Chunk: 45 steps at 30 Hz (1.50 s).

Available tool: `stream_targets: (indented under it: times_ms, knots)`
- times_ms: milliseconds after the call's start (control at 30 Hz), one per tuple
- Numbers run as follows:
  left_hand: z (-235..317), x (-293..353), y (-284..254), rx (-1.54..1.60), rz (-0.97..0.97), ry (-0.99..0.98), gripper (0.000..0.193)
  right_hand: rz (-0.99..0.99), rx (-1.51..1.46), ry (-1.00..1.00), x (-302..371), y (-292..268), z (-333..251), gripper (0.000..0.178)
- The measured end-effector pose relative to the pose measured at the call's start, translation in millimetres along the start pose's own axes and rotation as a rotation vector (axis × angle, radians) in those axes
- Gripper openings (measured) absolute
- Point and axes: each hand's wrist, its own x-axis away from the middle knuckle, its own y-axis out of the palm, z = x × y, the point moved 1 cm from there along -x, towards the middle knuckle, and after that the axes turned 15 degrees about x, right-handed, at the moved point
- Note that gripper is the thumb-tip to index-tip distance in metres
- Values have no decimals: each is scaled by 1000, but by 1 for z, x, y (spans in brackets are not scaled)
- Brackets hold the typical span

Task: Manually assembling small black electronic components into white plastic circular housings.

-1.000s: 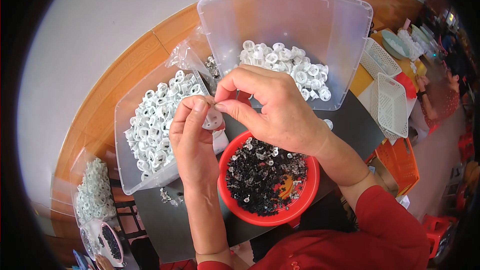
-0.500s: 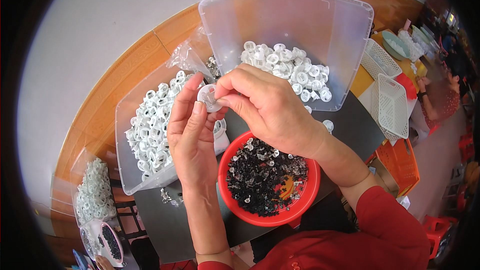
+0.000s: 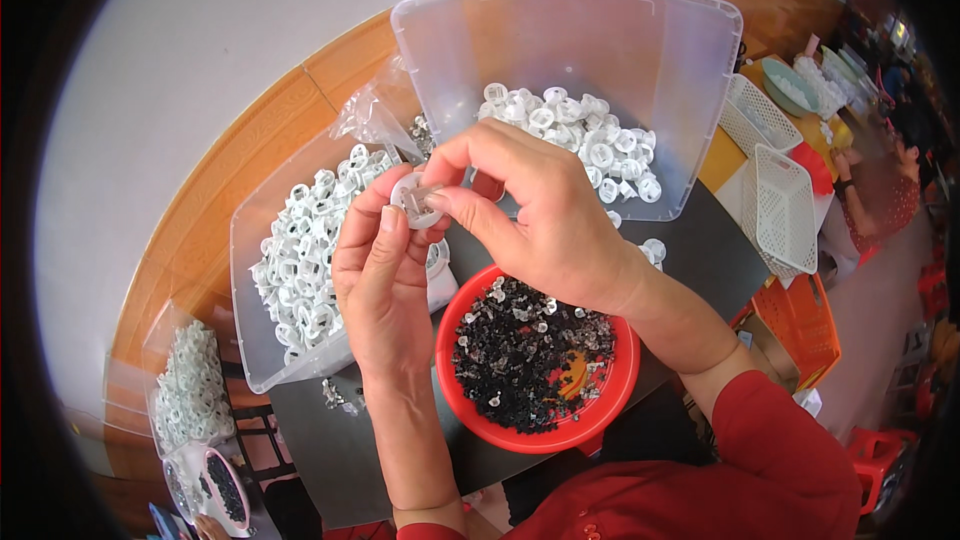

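My left hand (image 3: pixel 385 280) holds a round white plastic part (image 3: pixel 408 210) upright between thumb and fingers. It looks like a thin disc with a raised, slotted middle. The thumb and forefinger of my right hand (image 3: pixel 545 210) are pinched together against the middle of that disc. Whatever lies between those fingertips is hidden. Just below both hands is a red basin (image 3: pixel 628 380), full of small black pieces (image 3: pixel 515 370) mixed with little clear and metallic bits. Behind my left hand, a clear bin (image 3: pixel 245 340) contains many similar white parts (image 3: pixel 300 270).
A second clear bin (image 3: pixel 570 30), with more white parts (image 3: pixel 625 155), is tipped toward me at the back. Loose white parts (image 3: pixel 653 250) lie on the dark table (image 3: pixel 715 250). White baskets (image 3: pixel 785 210) and an orange crate (image 3: pixel 800 325) stand at right, near another person (image 3: pixel 880 190).
Both hands have shifted slightly left with the white disc. My right thumb now lies farther across the disc's face, and its fingers have spread a little behind it.
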Motion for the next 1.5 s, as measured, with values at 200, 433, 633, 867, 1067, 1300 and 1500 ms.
stream_targets:
  times_ms: [200,433,633,867,1067,1300,1500]
  knots:
    - [-4,0,-5,-98,-5,20,40,-224,-407,416,0,-3,-3,13]
    - [-8,3,1,-90,20,16,42,-199,-589,458,0,4,-2,17]
    - [-9,0,-6,-34,69,-33,40,-218,-464,390,1,0,-1,15]
    - [-7,-2,-15,59,123,-101,30,-133,-231,246,3,7,-1,15]
    - [-8,-3,-4,56,184,-93,38,-74,-182,177,0,6,4,16]
    - [-8,-4,-1,-74,34,-22,47,21,-296,172,1,10,7,10]
    - [-7,-2,-2,-69,44,-19,46,34,-247,142,2,11,3,9]
